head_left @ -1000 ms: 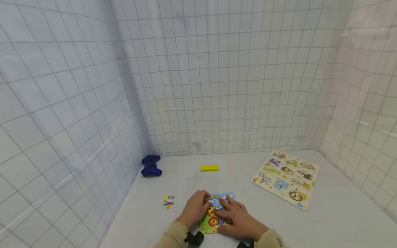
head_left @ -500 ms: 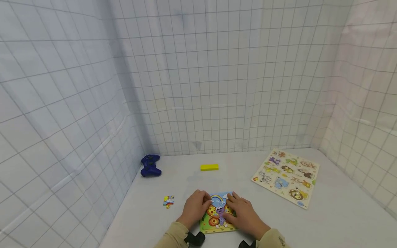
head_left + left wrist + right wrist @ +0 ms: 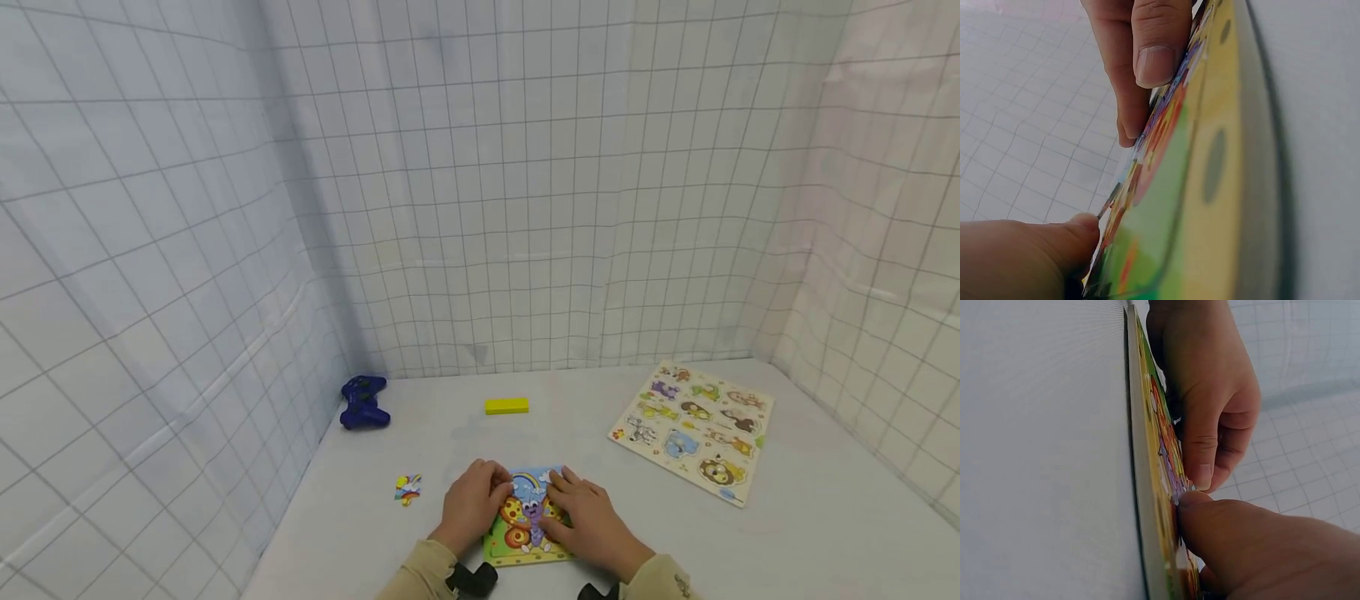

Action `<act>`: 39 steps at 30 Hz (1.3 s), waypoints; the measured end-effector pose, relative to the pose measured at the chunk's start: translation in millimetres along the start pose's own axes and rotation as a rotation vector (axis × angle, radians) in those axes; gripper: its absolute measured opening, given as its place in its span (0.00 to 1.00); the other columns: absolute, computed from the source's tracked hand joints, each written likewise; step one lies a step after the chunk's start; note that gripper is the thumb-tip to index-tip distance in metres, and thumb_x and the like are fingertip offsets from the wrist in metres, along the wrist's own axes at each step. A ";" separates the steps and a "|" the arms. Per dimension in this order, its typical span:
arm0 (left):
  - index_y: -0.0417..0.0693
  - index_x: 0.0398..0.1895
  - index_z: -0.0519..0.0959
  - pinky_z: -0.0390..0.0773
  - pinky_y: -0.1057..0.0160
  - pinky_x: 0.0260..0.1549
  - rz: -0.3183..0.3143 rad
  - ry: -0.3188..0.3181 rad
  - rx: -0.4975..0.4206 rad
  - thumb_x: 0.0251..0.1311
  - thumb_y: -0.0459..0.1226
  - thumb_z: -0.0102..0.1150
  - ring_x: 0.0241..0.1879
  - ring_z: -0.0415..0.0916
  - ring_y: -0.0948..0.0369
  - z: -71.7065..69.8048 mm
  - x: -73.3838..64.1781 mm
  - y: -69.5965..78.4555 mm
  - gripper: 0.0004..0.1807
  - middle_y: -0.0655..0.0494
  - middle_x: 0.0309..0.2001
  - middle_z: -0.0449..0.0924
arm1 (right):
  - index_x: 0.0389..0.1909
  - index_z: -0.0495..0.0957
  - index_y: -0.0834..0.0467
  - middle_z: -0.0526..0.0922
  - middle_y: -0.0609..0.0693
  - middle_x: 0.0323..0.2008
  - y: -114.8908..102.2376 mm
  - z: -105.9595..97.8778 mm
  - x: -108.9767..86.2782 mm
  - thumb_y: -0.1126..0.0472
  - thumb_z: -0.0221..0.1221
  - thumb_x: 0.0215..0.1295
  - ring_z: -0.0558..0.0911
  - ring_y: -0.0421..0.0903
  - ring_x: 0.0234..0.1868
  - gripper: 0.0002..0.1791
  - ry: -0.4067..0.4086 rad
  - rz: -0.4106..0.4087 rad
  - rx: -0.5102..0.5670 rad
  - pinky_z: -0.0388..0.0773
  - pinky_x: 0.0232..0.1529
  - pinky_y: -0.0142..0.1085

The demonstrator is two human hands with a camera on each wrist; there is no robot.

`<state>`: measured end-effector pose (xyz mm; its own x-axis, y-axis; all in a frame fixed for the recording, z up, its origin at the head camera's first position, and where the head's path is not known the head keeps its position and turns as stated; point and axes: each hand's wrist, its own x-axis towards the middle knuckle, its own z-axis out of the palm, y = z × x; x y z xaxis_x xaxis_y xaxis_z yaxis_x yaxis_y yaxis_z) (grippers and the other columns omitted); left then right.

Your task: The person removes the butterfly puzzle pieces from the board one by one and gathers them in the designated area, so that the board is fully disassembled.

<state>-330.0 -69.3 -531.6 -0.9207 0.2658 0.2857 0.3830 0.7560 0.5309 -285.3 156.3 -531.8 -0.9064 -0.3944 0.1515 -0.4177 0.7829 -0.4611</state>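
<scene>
A square jigsaw puzzle (image 3: 531, 521) with a purple butterfly and a rainbow lies on the white table. My left hand (image 3: 470, 504) is at its upper left edge, thumb and fingers curled together. The left wrist view shows a thin raised edge of a puzzle piece (image 3: 1109, 201) at the left thumb's tip; the fingers hide most of this piece. On the puzzle's right side rests my right hand (image 3: 591, 518), its fingers extended toward the top corner and its thumb touching the picture near the butterfly. A loose rainbow puzzle piece (image 3: 408, 488) lies to the left.
A blue game controller (image 3: 364, 402) sits at the back left. Behind the puzzle lies a yellow block (image 3: 507, 406). At the right is a wooden animal puzzle board (image 3: 693, 429). White gridded curtains (image 3: 480, 208) enclose the table's back and sides.
My right hand has slid right from the middle of the puzzle to its right side, uncovering the butterfly. My left hand has stayed at the left edge.
</scene>
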 end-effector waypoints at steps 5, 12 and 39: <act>0.59 0.39 0.81 0.71 0.66 0.30 -0.038 0.006 -0.018 0.68 0.45 0.66 0.31 0.70 0.71 -0.3 1.1 2.1 0.04 0.65 0.36 0.74 | 0.69 0.75 0.61 0.68 0.61 0.74 -1.8 -1.6 -1.2 0.39 0.59 0.72 0.61 0.65 0.78 0.36 -0.001 0.004 0.012 0.58 0.67 0.68; 0.59 0.39 0.81 0.71 0.66 0.31 -0.036 0.012 -0.042 0.68 0.45 0.66 0.31 0.70 0.70 -1.9 0.5 3.7 0.04 0.65 0.37 0.74 | 0.69 0.75 0.60 0.69 0.60 0.74 -1.0 -1.3 -1.1 0.38 0.59 0.72 0.61 0.64 0.78 0.36 -0.001 0.005 0.001 0.59 0.67 0.68; 0.56 0.41 0.83 0.72 0.64 0.35 -0.174 0.099 0.002 0.66 0.42 0.68 0.34 0.73 0.67 -78.1 -19.8 -98.7 0.04 0.62 0.37 0.78 | 0.72 0.71 0.59 0.65 0.59 0.77 4.9 -2.8 -1.4 0.36 0.56 0.73 0.56 0.66 0.79 0.38 -0.012 0.006 0.019 0.54 0.70 0.68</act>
<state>-343.7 -195.9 -527.3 -0.9610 0.0708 0.2672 0.2186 0.7865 0.5776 -286.3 162.0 -531.9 -0.9078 -0.3961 0.1380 -0.4113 0.7759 -0.4784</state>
